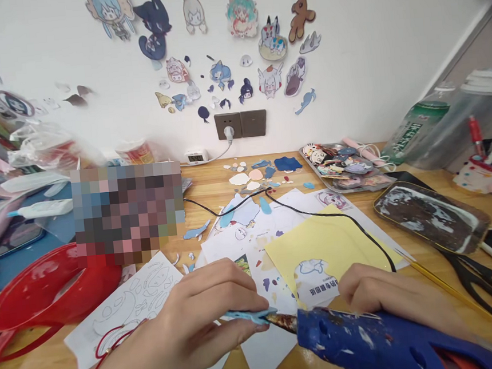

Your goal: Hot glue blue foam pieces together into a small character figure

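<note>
Low in the centre, my left hand [214, 313] pinches a small light-blue piece [251, 314] between thumb and fingers. My right hand [394, 298] is wrapped round a blue glue gun [363, 341], which hides part of it. The gun's brown, stained nozzle [282, 321] points left and meets the right end of the light-blue piece. Beneath the hands lie white printed sheets [269, 354] and a yellow sheet [319, 230].
Black scissors [488, 289], a yellow-handled tool [444, 285] and a stained tray [429, 214] lie at the right. A red basket [57, 287] stands left. Loose cut pieces [256, 175] are spread at the back. A black cord [326, 214] crosses the papers.
</note>
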The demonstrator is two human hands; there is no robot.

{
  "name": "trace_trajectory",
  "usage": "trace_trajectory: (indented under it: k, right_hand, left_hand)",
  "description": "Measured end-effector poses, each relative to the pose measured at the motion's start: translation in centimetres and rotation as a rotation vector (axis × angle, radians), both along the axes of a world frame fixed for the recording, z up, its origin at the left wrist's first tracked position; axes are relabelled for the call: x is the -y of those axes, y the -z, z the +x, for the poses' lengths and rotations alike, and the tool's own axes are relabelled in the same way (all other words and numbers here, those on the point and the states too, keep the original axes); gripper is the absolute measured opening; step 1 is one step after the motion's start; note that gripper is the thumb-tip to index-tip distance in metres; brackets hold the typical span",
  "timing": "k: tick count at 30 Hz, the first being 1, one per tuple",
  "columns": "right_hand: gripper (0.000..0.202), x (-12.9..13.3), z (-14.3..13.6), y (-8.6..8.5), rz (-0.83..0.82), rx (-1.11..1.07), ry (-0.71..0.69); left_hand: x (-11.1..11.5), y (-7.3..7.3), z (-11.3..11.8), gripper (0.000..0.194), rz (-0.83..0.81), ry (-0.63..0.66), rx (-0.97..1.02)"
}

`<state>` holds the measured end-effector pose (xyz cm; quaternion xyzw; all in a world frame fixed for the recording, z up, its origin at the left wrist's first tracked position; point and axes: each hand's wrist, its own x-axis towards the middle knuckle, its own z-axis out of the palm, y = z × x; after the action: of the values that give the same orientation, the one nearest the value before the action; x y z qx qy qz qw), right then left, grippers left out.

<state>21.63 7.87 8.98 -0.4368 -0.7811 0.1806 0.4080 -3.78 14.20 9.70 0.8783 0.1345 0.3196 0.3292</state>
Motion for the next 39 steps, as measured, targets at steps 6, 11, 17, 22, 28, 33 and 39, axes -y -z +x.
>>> trace_trajectory:
  k: [6, 11, 17, 22, 28, 33, 39]
  right_hand:
    - [0.034, 0.1, 0.1, -0.2, -0.003, 0.059, 0.004]
    - [0.037, 0.0, 0.6, -0.7, -0.013, 0.14, -0.048]
    - [0.029, -0.2, 0.4, -0.4, 0.022, 0.032, -0.054]
    - [0.025, -0.1, 0.7, -0.2, -0.038, 0.0, -0.083]
    - [0.037, -0.1, 0.9, -1.1, -0.093, 0.098, -0.081]
    - [0.039, -0.2, 1.2, -0.9, -0.099, 0.089, -0.111]
    - [0.037, -0.3, 1.1, -0.4, -0.152, -0.003, -0.169]
  left_hand:
    - [-0.1, -0.1, 0.0, 0.029, 0.02, 0.028, -0.011]
    - [-0.1, 0.0, 0.0, 0.033, 0.028, 0.032, 0.0]
    - [0.0, 0.1, -0.1, 0.035, 0.053, 0.015, 0.04]
    - [0.0, 0.0, 0.0, 0.038, 0.066, 0.033, 0.061]
    - [-0.2, -0.3, 0.2, 0.031, 0.09, 0.059, 0.048]
    - [-0.2, -0.5, 0.2, 0.029, 0.079, 0.055, 0.02]
    - [-0.1, -0.9, 0.5, 0.024, -0.071, 0.062, -0.057]
